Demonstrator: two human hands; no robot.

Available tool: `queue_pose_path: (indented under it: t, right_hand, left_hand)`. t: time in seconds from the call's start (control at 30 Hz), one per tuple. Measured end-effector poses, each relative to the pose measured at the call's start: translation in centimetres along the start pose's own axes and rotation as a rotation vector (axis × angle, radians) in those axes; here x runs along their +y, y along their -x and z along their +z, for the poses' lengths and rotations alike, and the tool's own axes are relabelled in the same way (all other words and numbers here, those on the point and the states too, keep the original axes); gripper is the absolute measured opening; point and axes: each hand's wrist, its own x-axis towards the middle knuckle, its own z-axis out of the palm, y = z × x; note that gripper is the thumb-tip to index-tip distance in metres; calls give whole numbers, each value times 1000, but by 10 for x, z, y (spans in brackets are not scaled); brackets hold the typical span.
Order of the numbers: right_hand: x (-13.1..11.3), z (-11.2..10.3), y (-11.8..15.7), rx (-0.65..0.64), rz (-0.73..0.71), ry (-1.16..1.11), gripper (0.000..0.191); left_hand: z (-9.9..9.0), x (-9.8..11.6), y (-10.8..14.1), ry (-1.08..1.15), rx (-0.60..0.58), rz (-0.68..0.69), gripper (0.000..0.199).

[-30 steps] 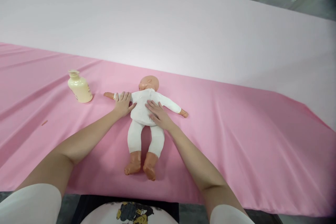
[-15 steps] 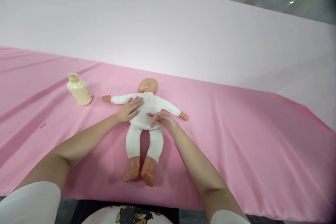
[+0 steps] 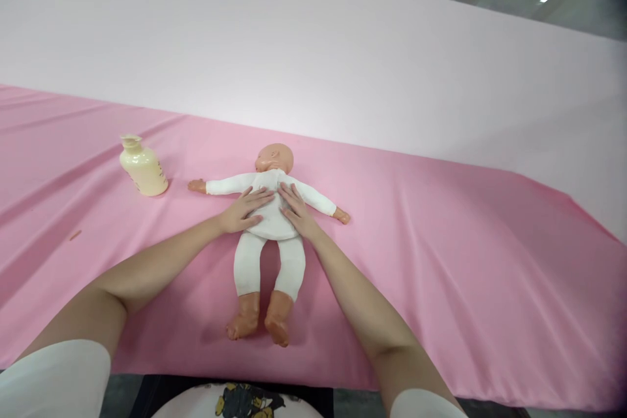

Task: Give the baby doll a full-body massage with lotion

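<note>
A baby doll [image 3: 272, 221] with a white cloth body lies face down on the pink cloth, its arms spread and its bare head turned to the left. My left hand [image 3: 246, 210] rests flat on the left side of the doll's back, fingers extended. On the right side of the back lies my right hand [image 3: 296, 210], its fingers stretched towards the doll's shoulders. Neither hand grips anything. The doll's feet point towards me.
A cream pump bottle [image 3: 145, 170] stands to the left of the doll. A small brown strip [image 3: 75, 235] lies on the pink cloth [image 3: 441, 287] nearer the left edge. Behind the cloth rises a white panel [image 3: 304, 65].
My right hand has moved up from the doll's lower back and turned flat, fingers now extended. My left hand has slid slightly down and right on the back.
</note>
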Motion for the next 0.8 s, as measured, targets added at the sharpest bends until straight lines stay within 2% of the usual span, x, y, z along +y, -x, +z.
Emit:
queue_pose_path:
  t: [0.13, 0.27, 0.43, 0.53, 0.67, 0.8]
  right_hand:
    - [-9, -4, 3, -98, -67, 27, 68]
    - [-12, -9, 6, -175, -109, -2, 59]
    - [-8, -13, 7, -204, -116, -103, 50]
    - [-10, -13, 8, -208, -132, -91, 46]
    - [-16, -11, 10, -209, -173, 10, 53]
    - [-18, -8, 10, -210, -156, 1, 57]
  left_hand:
    - [5, -3, 0, -14, 0, -14, 81]
    - [6, -5, 0, -20, -2, -15, 76]
    - [4, -2, -1, -18, -14, -54, 74]
    - [4, -1, -2, -11, -18, -65, 73]
    - [7, -1, -1, -33, 11, -82, 72]
    - [10, -1, -1, -60, 26, -86, 72]
